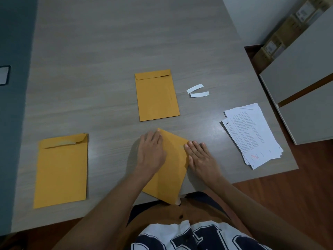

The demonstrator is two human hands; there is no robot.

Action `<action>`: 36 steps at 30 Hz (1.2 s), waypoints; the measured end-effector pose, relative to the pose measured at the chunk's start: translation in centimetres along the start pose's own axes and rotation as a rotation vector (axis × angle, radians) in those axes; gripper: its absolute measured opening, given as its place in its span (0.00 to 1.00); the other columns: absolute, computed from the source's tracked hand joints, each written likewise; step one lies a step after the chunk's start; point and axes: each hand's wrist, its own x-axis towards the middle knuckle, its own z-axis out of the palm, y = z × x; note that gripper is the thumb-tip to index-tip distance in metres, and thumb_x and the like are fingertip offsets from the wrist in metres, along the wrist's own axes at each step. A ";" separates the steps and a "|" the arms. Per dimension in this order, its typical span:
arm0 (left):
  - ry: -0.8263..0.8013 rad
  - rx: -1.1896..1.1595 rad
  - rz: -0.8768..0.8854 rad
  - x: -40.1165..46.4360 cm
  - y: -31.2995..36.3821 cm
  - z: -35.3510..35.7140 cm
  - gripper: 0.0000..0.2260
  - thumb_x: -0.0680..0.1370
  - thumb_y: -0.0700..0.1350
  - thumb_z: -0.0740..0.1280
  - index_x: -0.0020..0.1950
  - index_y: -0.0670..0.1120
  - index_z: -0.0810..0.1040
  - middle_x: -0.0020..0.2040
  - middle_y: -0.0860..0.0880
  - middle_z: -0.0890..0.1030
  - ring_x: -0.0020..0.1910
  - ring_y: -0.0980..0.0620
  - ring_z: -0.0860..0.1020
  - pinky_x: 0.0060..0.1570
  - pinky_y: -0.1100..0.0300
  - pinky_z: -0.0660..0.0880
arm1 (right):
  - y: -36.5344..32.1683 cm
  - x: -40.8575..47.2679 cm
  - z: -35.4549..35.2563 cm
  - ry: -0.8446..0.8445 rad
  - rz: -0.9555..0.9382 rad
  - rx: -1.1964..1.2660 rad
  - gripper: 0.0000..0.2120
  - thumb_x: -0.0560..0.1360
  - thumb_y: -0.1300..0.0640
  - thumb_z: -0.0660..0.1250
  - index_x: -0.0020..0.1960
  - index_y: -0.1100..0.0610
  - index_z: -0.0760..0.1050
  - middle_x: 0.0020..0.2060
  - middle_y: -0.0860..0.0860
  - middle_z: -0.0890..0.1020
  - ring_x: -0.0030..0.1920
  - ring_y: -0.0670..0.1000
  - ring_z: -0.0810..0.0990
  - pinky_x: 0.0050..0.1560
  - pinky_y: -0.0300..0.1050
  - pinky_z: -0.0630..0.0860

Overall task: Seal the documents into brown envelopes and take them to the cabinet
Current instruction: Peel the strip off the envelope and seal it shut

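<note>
A brown envelope (173,166) lies tilted at the table's near edge, its lower corner hanging over the edge. My left hand (152,150) presses flat on its upper left part. My right hand (200,156) lies flat, fingers together, on its right edge. A second brown envelope (156,96) lies farther back with its flap down. A third brown envelope (62,170) lies at the left, its flap partly lifted. A stack of printed documents (252,134) sits at the right.
Two white peel-off strips (197,91) lie beside the far envelope. The grey wood table (99,51) ends close to my body. A light cabinet (302,83) stands at the right with cardboard boxes (281,35) behind it. A dark-framed device (4,74) is at the far left.
</note>
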 end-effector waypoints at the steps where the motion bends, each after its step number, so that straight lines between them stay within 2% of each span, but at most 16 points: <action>1: 0.009 -0.012 0.042 0.0 0.9 0.0 0.28 0.80 0.52 0.53 0.78 0.44 0.55 0.80 0.48 0.53 0.76 0.45 0.54 0.73 0.45 0.55 | 0.1 0.1 -0.1 -0.003 -0.003 0.005 0.21 0.84 0.55 0.47 0.70 0.59 0.71 0.69 0.56 0.73 0.71 0.55 0.70 0.71 0.55 0.61; 3: 0.008 0.017 0.193 -0.1 2.5 0.7 0.28 0.82 0.54 0.49 0.80 0.46 0.48 0.81 0.48 0.46 0.79 0.46 0.46 0.75 0.44 0.48 | 0.2 0.1 -0.1 -0.001 -0.009 -0.002 0.21 0.84 0.55 0.47 0.70 0.60 0.72 0.69 0.56 0.74 0.70 0.55 0.71 0.72 0.55 0.61; 5: -0.022 0.038 0.266 -0.4 2.9 1.9 0.27 0.83 0.55 0.44 0.80 0.48 0.43 0.80 0.50 0.42 0.79 0.50 0.41 0.75 0.43 0.43 | 0.2 0.1 0.0 0.008 -0.024 -0.005 0.21 0.84 0.55 0.47 0.70 0.60 0.71 0.69 0.56 0.74 0.70 0.55 0.71 0.71 0.56 0.62; 9: -0.026 0.049 0.174 -0.6 0.9 3.3 0.26 0.83 0.55 0.41 0.80 0.51 0.40 0.79 0.54 0.41 0.79 0.53 0.42 0.75 0.41 0.43 | 0.4 0.0 0.0 0.012 -0.045 -0.019 0.21 0.84 0.55 0.47 0.71 0.58 0.70 0.70 0.55 0.73 0.71 0.54 0.70 0.70 0.57 0.64; 13: -0.031 0.070 0.063 -0.6 -2.1 3.0 0.28 0.78 0.56 0.31 0.79 0.53 0.41 0.79 0.56 0.42 0.79 0.53 0.43 0.74 0.40 0.40 | 0.7 -0.1 -0.3 0.012 -0.074 -0.069 0.22 0.84 0.54 0.46 0.72 0.57 0.70 0.70 0.54 0.72 0.72 0.54 0.69 0.70 0.59 0.62; 17: -0.090 0.038 0.029 -0.8 -2.0 2.2 0.31 0.75 0.57 0.28 0.79 0.55 0.41 0.78 0.58 0.41 0.79 0.49 0.45 0.74 0.40 0.42 | 0.5 0.2 -0.5 0.027 -0.051 -0.077 0.22 0.83 0.53 0.48 0.68 0.57 0.75 0.66 0.54 0.77 0.69 0.55 0.73 0.69 0.58 0.63; 19: -0.062 -0.009 0.028 -0.4 -1.8 2.1 0.29 0.78 0.57 0.35 0.80 0.53 0.49 0.79 0.57 0.49 0.79 0.47 0.51 0.75 0.41 0.48 | 0.0 1.1 -0.9 0.054 -0.024 -0.051 0.19 0.80 0.53 0.54 0.61 0.56 0.81 0.59 0.53 0.82 0.65 0.58 0.77 0.67 0.58 0.68; 20: -0.017 -0.045 0.029 0.0 -1.8 2.0 0.27 0.80 0.56 0.43 0.78 0.52 0.58 0.79 0.55 0.57 0.77 0.46 0.57 0.74 0.42 0.54 | -0.1 1.8 -1.6 0.040 0.002 -0.011 0.17 0.78 0.53 0.57 0.56 0.55 0.83 0.55 0.52 0.84 0.63 0.59 0.78 0.65 0.58 0.72; 22: 0.074 -0.130 0.033 1.2 -1.9 1.5 0.20 0.79 0.53 0.60 0.70 0.48 0.73 0.71 0.49 0.73 0.70 0.44 0.68 0.68 0.46 0.63 | -0.1 3.1 -3.0 0.053 0.094 0.100 0.08 0.74 0.52 0.67 0.48 0.54 0.83 0.47 0.53 0.84 0.56 0.58 0.79 0.56 0.56 0.78; 23: 0.112 -0.173 0.029 1.9 -1.9 1.1 0.18 0.78 0.51 0.66 0.66 0.47 0.77 0.65 0.47 0.78 0.66 0.44 0.71 0.64 0.48 0.66 | -0.1 3.7 -3.5 0.058 0.146 0.155 0.07 0.70 0.53 0.74 0.45 0.55 0.83 0.43 0.53 0.84 0.52 0.58 0.79 0.49 0.54 0.80; 25: 0.120 -0.208 0.026 3.0 -1.6 0.0 0.20 0.74 0.53 0.72 0.63 0.48 0.78 0.59 0.47 0.78 0.61 0.46 0.71 0.59 0.53 0.68 | -0.2 4.8 -4.2 -0.008 0.225 0.185 0.16 0.63 0.51 0.80 0.46 0.57 0.82 0.41 0.54 0.82 0.47 0.58 0.77 0.44 0.52 0.78; 27: 0.069 -0.211 0.033 3.9 -1.1 -0.8 0.25 0.71 0.56 0.73 0.65 0.51 0.75 0.57 0.48 0.71 0.58 0.47 0.68 0.55 0.55 0.68 | -0.5 5.8 -4.8 -0.106 0.313 0.198 0.20 0.66 0.47 0.78 0.53 0.56 0.80 0.48 0.54 0.79 0.52 0.56 0.74 0.51 0.50 0.74; 29: 0.034 -0.207 0.027 4.6 -0.9 -1.4 0.23 0.70 0.57 0.74 0.61 0.52 0.74 0.56 0.49 0.68 0.56 0.49 0.66 0.53 0.57 0.66 | -0.5 6.9 -5.3 -0.205 0.366 0.188 0.20 0.68 0.44 0.74 0.56 0.53 0.78 0.53 0.52 0.76 0.56 0.54 0.71 0.56 0.48 0.71; 31: 0.009 -0.199 0.012 5.0 -0.9 -1.8 0.22 0.68 0.56 0.76 0.56 0.51 0.74 0.55 0.50 0.67 0.56 0.50 0.66 0.51 0.58 0.64 | -0.4 7.9 -5.9 -0.286 0.379 0.236 0.17 0.68 0.45 0.75 0.53 0.52 0.78 0.52 0.51 0.76 0.56 0.54 0.70 0.57 0.47 0.71; 34: -0.060 -0.322 -0.022 5.4 -1.7 -2.7 0.19 0.68 0.50 0.77 0.51 0.50 0.71 0.52 0.52 0.70 0.53 0.50 0.69 0.45 0.58 0.64 | -0.5 9.1 -6.7 -0.352 0.392 0.441 0.14 0.67 0.51 0.77 0.46 0.53 0.75 0.46 0.50 0.78 0.52 0.53 0.75 0.51 0.47 0.76; 36: -0.105 -0.582 -0.061 5.8 -3.2 -3.5 0.16 0.70 0.45 0.77 0.49 0.50 0.71 0.48 0.52 0.74 0.50 0.49 0.73 0.40 0.57 0.65 | -0.5 10.4 -7.6 -0.302 0.452 0.635 0.13 0.68 0.57 0.77 0.46 0.55 0.74 0.42 0.48 0.78 0.47 0.49 0.77 0.42 0.40 0.75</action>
